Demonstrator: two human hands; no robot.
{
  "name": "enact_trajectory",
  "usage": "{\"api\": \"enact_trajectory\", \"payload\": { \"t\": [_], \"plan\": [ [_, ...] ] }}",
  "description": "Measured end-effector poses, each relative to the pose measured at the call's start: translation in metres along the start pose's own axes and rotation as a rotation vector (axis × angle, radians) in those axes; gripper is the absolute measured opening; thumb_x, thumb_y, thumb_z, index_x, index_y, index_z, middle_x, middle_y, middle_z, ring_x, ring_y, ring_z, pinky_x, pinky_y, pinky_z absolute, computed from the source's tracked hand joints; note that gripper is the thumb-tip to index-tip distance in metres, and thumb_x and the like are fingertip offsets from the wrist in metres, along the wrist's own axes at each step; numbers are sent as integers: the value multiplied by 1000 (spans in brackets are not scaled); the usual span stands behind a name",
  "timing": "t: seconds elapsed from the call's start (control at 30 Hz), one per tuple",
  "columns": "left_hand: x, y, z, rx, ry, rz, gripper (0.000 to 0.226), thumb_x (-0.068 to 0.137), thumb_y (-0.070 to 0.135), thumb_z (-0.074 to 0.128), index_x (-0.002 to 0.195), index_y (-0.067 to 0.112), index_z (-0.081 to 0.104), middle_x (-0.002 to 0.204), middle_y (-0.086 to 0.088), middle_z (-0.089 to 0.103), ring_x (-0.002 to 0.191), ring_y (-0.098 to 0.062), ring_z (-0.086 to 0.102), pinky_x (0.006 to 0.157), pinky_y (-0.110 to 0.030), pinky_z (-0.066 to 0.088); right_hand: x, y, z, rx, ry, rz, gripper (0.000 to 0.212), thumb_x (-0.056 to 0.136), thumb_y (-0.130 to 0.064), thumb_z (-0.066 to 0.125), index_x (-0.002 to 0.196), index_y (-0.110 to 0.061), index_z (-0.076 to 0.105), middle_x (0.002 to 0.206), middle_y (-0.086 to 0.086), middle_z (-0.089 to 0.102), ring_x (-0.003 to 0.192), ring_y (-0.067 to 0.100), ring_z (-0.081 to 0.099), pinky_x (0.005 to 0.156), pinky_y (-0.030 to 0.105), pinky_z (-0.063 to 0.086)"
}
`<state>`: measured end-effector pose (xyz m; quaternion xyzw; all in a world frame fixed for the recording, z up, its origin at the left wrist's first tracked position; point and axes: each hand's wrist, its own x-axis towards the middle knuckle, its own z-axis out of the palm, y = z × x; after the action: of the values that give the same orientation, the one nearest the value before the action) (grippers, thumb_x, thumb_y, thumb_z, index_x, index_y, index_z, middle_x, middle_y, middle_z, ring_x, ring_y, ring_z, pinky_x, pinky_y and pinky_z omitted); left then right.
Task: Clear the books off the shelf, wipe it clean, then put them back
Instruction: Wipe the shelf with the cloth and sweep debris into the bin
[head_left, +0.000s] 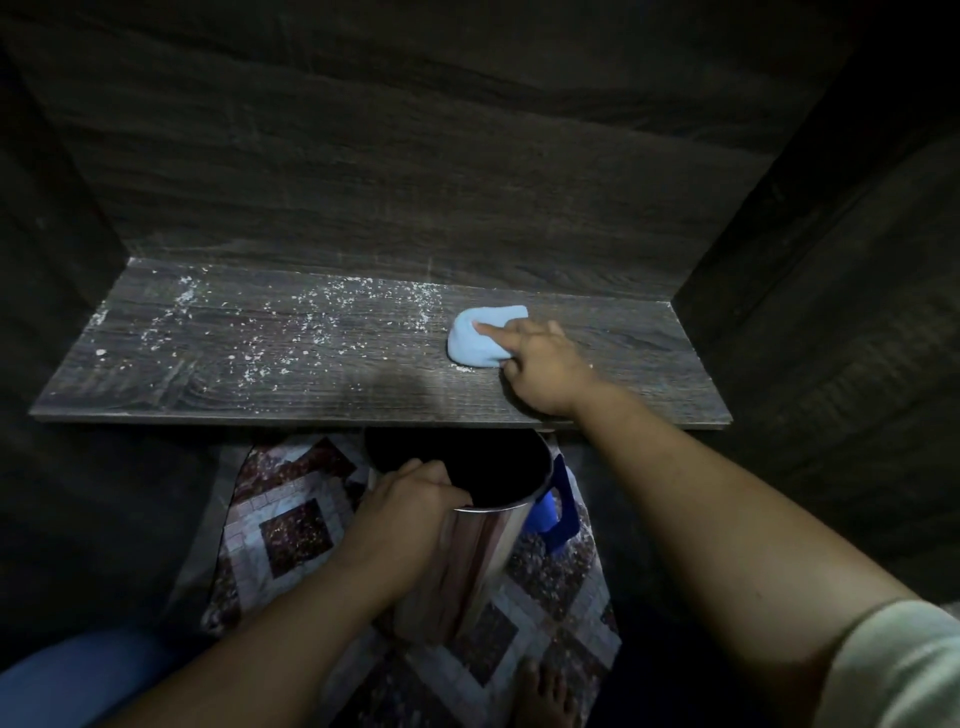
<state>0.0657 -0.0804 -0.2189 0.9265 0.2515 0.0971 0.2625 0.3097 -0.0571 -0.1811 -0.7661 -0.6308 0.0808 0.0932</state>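
Head view: right hand (540, 366) grips blue cloth (475, 345), bunched leftward, on shelf (260, 374).

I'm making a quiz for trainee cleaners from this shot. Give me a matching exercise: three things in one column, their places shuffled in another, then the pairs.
Things:
1. blue cloth
2. metal container
3. white crumbs

Places:
A. strewn over the left and middle of the shelf
B. gripped at its rim by the left hand, below the shelf's front edge
C. under the right hand, on the shelf

Pairs: 1-C, 2-B, 3-A
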Motion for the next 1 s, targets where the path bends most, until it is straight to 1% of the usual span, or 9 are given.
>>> {"api": "enact_trajectory", "payload": {
  "t": [0.1, 0.2, 0.27, 0.37, 0.57, 0.7, 0.8, 0.87, 1.0],
  "plan": [
    [-2, -1, -1, 10, 25, 13, 45, 77, 52, 39, 86, 28, 75, 77, 4, 56, 75, -19, 52, 62, -29, 45, -18, -4, 4, 7, -1, -35, 59, 87, -17, 48, 144, -33, 41, 131, 4, 53, 119, 31, 44, 103, 37, 30],
    [-5, 0, -4, -1, -3, -2, 47, 78, 53, 37, 92, 29, 75, 80, 4, 55, 79, -19, 50, 65, -30, 45, -33, -8, 5, 46, 35, -55, 58, 87, -12, 51, 142, -31, 45, 126, 5, 56, 113, 32, 47, 101, 35, 30],
    [-6, -1, -5, 19, -13, -14, 37, 80, 44, 44, 95, 30, 75, 82, 4, 55, 81, -20, 51, 67, -31, 45, -39, -11, 7, 69, 66, -45, 57, 87, -10, 52, 141, -28, 47, 126, 8, 56, 116, 29, 47, 100, 32, 26],
    [-6, -2, -6, 40, -41, -26, 33, 80, 40, 47, 97, 31, 74, 83, 3, 56, 83, -22, 52, 69, -34, 46, -42, -16, 14, 123, 135, 5, 58, 85, -15, 48, 140, -30, 48, 128, 9, 56, 117, 33, 49, 100, 33, 27],
    [-11, -6, -6, 32, -55, -30, 31, 81, 39, 49, 102, 35, 72, 87, 7, 54, 86, -19, 51, 73, -34, 46, -37, -15, -10, 282, 361, 138, 54, 88, -5, 56, 139, -23, 51, 124, 21, 53, 114, 39, 47, 105, 38, 36],
    [-15, -4, -4, 40, -40, 8, 28, 83, 35, 51, 102, 34, 71, 87, 7, 55, 86, -17, 51, 73, -34, 46, -40, -4, -16, 145, 374, 363, 53, 90, -18, 57, 141, -24, 48, 127, 22, 48, 118, 40, 46, 102, 46, 38],
    [-16, -4, -3, 41, -23, 27, 18, 85, 33, 61, 100, 34, 72, 86, 8, 55, 84, -16, 50, 70, -33, 45, -43, -4, -12, -62, 289, 569, 51, 92, -32, 51, 143, -31, 42, 132, 14, 46, 124, 32, 38, 100, 51, 29],
    [-16, -4, -3, 36, -10, 35, 15, 83, 32, 64, 95, 33, 72, 83, 8, 54, 80, -16, 49, 67, -32, 45, -42, -7, -7, -33, 282, 507, 51, 93, -34, 50, 143, -28, 42, 132, 15, 45, 125, 32, 37, 101, 48, 28],
    [-16, -5, -2, 48, -5, 44, 16, 82, 26, 68, 95, 32, 72, 82, 7, 54, 79, -17, 49, 65, -30, 43, -38, -15, 2, 162, 273, 282, 51, 89, -23, 57, 140, -18, 50, 123, 25, 48, 117, 42, 45, 103, 41, 39]
  ]
}}
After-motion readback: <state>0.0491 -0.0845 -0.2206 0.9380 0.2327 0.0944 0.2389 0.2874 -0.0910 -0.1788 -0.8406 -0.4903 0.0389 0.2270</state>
